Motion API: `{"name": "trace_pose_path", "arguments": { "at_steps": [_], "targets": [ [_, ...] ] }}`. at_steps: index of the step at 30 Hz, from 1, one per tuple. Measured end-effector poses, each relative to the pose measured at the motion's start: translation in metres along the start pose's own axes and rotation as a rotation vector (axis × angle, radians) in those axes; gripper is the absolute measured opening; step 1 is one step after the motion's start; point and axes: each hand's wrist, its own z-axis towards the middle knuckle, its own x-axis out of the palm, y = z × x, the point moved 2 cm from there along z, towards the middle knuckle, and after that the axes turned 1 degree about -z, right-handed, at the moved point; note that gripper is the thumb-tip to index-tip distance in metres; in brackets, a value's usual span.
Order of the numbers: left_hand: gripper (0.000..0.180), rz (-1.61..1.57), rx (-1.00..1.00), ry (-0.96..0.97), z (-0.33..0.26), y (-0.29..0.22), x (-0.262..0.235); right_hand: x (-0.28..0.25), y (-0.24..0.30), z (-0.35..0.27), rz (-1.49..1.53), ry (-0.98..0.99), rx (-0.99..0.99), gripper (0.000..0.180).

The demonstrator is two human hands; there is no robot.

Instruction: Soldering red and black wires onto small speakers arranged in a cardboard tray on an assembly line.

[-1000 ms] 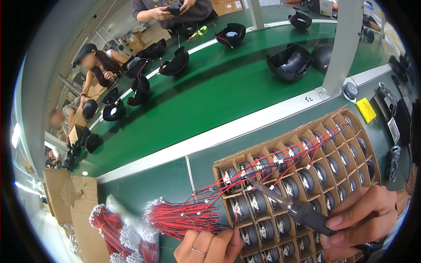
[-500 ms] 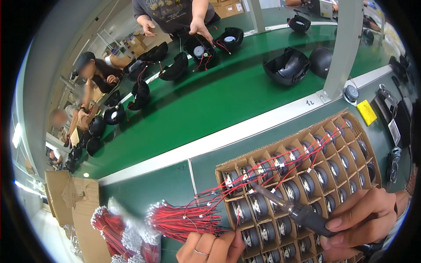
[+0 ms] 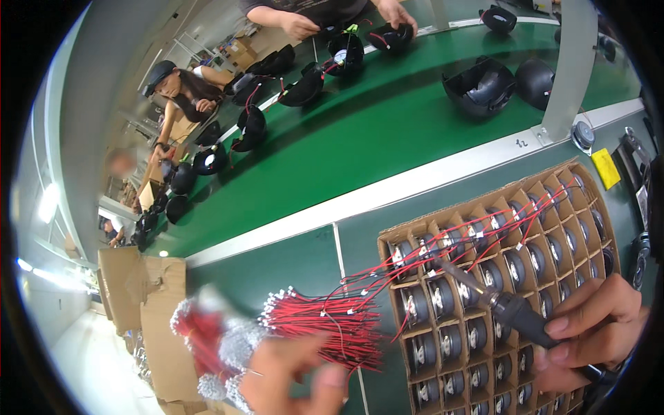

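Observation:
In my right hand is a soldering iron, its fingers closed round the dark handle. The metal tip slants up and left over the carton, close to the red wires laid there. Beneath it, a cardboard divider carton holds round black speakers standing in its cells. My left hand, smeared by motion, hovers at the near end of a bundle of red and black wires with white connectors. Its thumb and forefinger are apart, and I see nothing between them.
More bundled wires with white ends lie left of my left hand, beside a cardboard box. Beyond the white rail runs a green conveyor belt carrying black shells. A post rises at right. Other people work across the belt.
My left hand has left the carton's left edge and moved left to the wire bundles, its fingers parting. The iron stays over the carton. The whole view has shifted.

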Motion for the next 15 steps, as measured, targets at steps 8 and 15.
{"name": "trace_pose_path", "arguments": {
  "at_steps": [8, 15],
  "targets": [
    [0.012, 0.024, -0.11, 0.007, 0.011, 0.055, 0.009, -0.008, -0.008, -0.007, 0.141, -0.028, -0.034, 0.027],
    [0.017, 0.152, -0.052, 0.227, 0.011, 0.084, 0.006, -0.009, -0.007, -0.001, 0.011, 0.0, -0.164, 0.032]
  ]
}}
